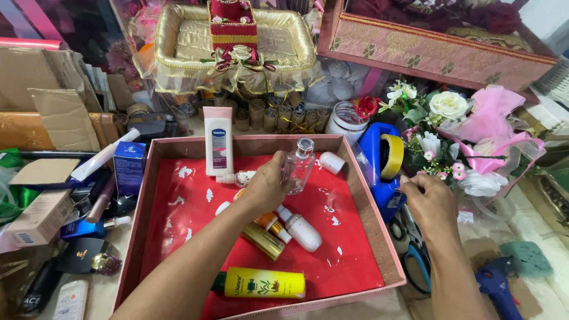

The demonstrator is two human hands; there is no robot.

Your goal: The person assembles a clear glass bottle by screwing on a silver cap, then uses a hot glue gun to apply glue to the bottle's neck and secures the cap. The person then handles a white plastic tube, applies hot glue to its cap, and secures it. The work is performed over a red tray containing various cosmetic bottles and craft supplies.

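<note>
My left hand (265, 188) grips a clear glass bottle (298, 165) and holds it upright over the red floor of a pink-walled tray (367, 207). In the tray stand a pink lotion tube (218, 141) at the back, a white cap (332, 162), a white bottle (300, 229), a gold tube (262, 240) and a yellow bottle (264, 282) lying at the front. My right hand (428, 202) is outside the tray's right wall, fingers pinched at a blue tape dispenser (383, 163) with yellow tape.
A flower bouquet with pink wrap (468, 127) lies to the right. Blue scissors (418, 261) and a blue glue gun (495, 284) sit by my right arm. Boxes and cosmetics (77, 201) crowd the left. A gold basket (234, 44) and a pink box (438, 50) stand behind.
</note>
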